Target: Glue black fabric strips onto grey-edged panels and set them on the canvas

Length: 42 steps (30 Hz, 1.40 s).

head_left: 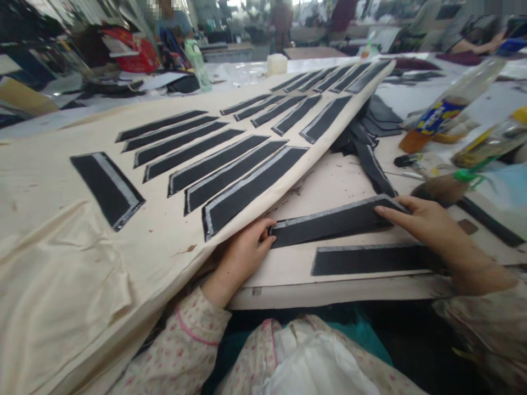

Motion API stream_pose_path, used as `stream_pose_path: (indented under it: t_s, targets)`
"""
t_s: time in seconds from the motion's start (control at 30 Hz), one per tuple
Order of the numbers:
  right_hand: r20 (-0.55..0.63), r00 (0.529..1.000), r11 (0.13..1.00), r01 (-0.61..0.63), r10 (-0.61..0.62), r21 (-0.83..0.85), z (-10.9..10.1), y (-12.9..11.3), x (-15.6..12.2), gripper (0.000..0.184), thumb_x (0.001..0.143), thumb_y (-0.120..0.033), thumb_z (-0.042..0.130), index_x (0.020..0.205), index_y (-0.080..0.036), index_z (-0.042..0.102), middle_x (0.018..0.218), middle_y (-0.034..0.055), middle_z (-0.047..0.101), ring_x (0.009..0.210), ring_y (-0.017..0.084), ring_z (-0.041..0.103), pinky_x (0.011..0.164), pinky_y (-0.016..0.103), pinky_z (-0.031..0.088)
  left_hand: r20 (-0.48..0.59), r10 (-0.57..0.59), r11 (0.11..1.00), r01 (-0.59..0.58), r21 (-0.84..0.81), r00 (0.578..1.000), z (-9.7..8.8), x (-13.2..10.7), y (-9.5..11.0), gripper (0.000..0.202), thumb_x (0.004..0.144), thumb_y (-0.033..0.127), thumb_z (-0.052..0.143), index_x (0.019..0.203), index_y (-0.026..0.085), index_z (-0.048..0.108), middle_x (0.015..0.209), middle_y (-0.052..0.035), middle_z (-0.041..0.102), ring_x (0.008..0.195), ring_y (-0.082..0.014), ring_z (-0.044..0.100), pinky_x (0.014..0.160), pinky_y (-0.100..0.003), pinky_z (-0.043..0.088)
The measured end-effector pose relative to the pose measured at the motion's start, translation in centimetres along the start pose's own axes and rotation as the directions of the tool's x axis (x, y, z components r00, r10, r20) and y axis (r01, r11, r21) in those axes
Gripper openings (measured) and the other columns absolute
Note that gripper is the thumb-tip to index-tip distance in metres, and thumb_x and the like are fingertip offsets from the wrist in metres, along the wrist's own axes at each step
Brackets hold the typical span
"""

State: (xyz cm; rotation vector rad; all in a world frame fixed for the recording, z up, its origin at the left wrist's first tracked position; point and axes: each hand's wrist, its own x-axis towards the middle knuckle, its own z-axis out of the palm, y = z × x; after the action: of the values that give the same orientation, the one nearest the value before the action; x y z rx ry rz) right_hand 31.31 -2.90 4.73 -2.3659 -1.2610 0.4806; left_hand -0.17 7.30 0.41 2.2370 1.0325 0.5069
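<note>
A black fabric strip (329,219) with a grey, shiny band along its far edge is stretched between my two hands. My left hand (247,247) pinches its left end, close to the edge of a cream cloth-covered board (164,219). At the other end, my right hand (428,225) grips the strip with the thumb on top and the fingers behind. Nearer to me, a second black strip (366,260) lies flat on the table, its right end hidden under my right wrist. Rows of similar strips (255,186) lie on the cream cloth, one (107,186) apart at the left.
Dark fabric pieces (370,120) lie beyond the strip. At right are a Pepsi bottle (432,120), another bottle with brownish liquid (489,140) and a dark container with a green top (442,186). A pale green bottle (197,63) stands behind; people are in the background.
</note>
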Motion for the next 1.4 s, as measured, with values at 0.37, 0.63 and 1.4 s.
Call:
stream_pose_path:
  t_s: [0.37,0.63,1.4]
  targets:
    - [0.084,0.986,0.986,0.148,-0.142,-0.075,-0.6,1.8,1.4,0.032,0.075,-0.048,0.053,0.075,-0.017,0.064,0.068,0.0023,0.062,0.066,0.017,0.056,0.058,0.026,0.038,-0.025,0.178,0.977,-0.173,0.126,0.984,-0.3,0.5,-0.8,0.022,0.084,0.029,0.045,0.092,0.021,0.063,0.090,-0.0034,0.050,0.088,-0.0174,0.052,0.083,-0.029,0.043]
    - [0.117,0.989,0.983,0.105,-0.088,-0.150,-0.1,1.9,1.1,0.030,0.076,-0.046,0.052,0.074,-0.018,0.061,0.069,0.0022,0.061,0.064,0.016,0.055,0.056,0.026,0.036,-0.003,0.194,0.971,-0.191,0.144,0.981,-0.3,0.5,-1.2,0.023,0.085,0.030,0.045,0.092,0.022,0.065,0.090,-0.0033,0.050,0.087,-0.0170,0.053,0.081,-0.028,0.043]
    - [-0.008,0.844,0.804,0.508,-0.536,-0.311,1.0,2.9,0.8,0.021,0.080,-0.030,0.056,0.096,-0.015,0.058,0.090,0.0071,0.055,0.081,0.019,0.053,0.073,0.029,0.042,0.003,0.309,0.934,-0.303,0.191,0.951,-0.4,0.5,-1.1,0.025,0.087,0.024,0.042,0.089,0.020,0.067,0.088,-0.0039,0.051,0.083,-0.0158,0.053,0.074,-0.025,0.044]
